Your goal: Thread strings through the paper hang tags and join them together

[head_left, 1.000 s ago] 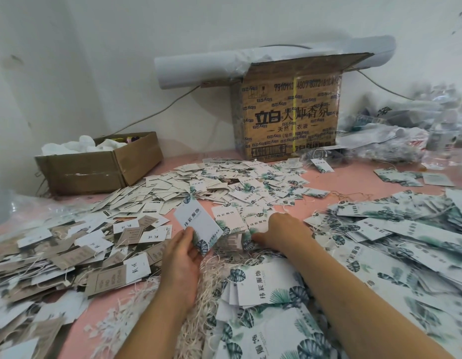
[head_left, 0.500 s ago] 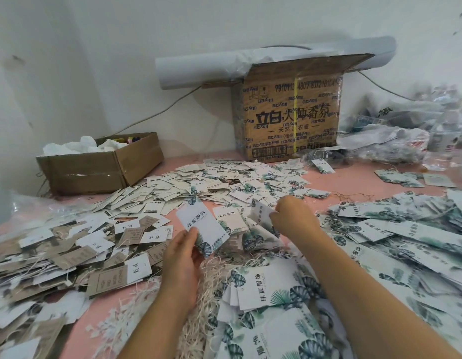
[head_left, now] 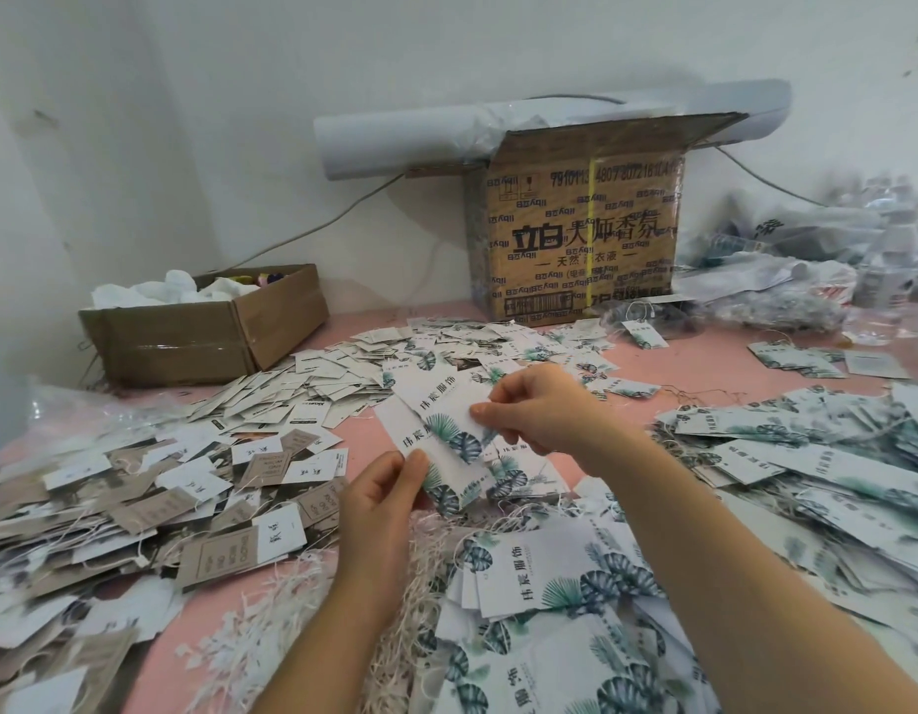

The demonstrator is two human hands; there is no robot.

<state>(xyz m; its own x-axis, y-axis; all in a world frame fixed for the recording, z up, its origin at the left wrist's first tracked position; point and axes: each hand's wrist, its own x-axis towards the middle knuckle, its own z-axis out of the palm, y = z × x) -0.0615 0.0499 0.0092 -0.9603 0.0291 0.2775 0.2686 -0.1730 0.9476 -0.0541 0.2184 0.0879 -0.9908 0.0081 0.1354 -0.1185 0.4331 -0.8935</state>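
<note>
Your pink table top (head_left: 652, 363) runs up to a white wall, with a printed brown cardboard carton (head_left: 580, 234) at the back and loose heaps of paper tags over most of it; above the middle you hold two tags clear of the heaps; your left hand (head_left: 379, 487) pinches the lower end of one white leaf-printed paper hang tag (head_left: 410, 440) between thumb and curled fingers, and your right hand (head_left: 539, 409) pinches a second leaf-printed tag (head_left: 441, 404) by its near edge, laid across the first and touching it; neither hand has a string in it; the step in hand looks like pairing, squaring two tags up before any threading; I cannot make out the punched holes, so find them first and bring one over the other; then you will need a hand free to draw a single strand from the tangle of white strings (head_left: 287, 595) lying around your left forearm, without letting the pair slip
</note>
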